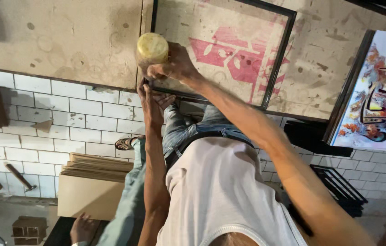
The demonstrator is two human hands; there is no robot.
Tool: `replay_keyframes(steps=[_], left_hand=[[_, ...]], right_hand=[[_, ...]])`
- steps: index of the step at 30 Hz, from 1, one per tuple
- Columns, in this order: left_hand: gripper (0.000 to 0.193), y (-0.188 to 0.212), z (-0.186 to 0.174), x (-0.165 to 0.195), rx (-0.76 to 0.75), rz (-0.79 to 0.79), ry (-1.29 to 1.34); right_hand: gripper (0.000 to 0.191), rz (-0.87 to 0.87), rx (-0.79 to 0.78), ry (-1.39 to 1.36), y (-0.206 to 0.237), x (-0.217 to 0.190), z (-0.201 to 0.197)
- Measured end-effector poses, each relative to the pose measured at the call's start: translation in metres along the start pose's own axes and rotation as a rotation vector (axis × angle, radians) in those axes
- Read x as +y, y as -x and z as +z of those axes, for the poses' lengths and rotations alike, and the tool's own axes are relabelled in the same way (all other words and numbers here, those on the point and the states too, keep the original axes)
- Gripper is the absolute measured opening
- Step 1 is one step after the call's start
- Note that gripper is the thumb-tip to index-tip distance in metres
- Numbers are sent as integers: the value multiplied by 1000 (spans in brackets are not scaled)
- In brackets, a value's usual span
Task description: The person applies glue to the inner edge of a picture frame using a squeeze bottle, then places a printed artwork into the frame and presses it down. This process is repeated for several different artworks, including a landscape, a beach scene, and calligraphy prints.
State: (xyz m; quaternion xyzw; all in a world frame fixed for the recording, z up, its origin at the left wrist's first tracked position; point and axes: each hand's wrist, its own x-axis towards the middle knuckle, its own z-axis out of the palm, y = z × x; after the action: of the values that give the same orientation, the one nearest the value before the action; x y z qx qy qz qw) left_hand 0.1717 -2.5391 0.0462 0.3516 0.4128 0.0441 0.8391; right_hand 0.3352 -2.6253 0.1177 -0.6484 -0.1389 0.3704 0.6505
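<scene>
My right hand [174, 64] is closed around a yellowish, round-ended cylinder [152, 48] and holds it over the near left corner of a thin black frame [278, 59]. The frame lies on a pale, stained work board [65, 36] and surrounds a panel with a faded red print [234, 57]. My left hand [152, 105] reaches up beside it, its fingertips pressing on that same frame corner. What the fingertips touch exactly is hidden under my right hand.
A colourful painting in a dark frame [377, 100] leans at the right, with black frames [339, 187] stacked below it. On the white tiled floor [65, 118] lie a stack of brown boards [95, 168], a hammer [20, 177] and a sandalled foot [123, 144].
</scene>
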Motion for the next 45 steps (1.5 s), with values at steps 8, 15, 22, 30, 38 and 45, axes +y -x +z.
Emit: replay_keyframes(steps=[8, 15, 22, 30, 38, 45], left_hand=[[65, -10, -17, -11, 44, -8, 106], [61, -15, -26, -22, 64, 20, 136], [58, -1, -26, -21, 49, 47, 136], [56, 15, -34, -20, 45, 113, 58], [44, 35, -36, 3, 81, 266, -40], [38, 55, 27, -13, -70, 291, -15]], right_hand=[[45, -45, 84, -496, 71, 44, -71], [44, 98, 384, -352, 207, 40, -196], [42, 16, 476, -99, 277, 32, -257], [8, 102, 686, -223, 289, 53, -325], [37, -113, 870, -1420, 200, 48, -370], [63, -358, 406, -1890, 172, 27, -383]])
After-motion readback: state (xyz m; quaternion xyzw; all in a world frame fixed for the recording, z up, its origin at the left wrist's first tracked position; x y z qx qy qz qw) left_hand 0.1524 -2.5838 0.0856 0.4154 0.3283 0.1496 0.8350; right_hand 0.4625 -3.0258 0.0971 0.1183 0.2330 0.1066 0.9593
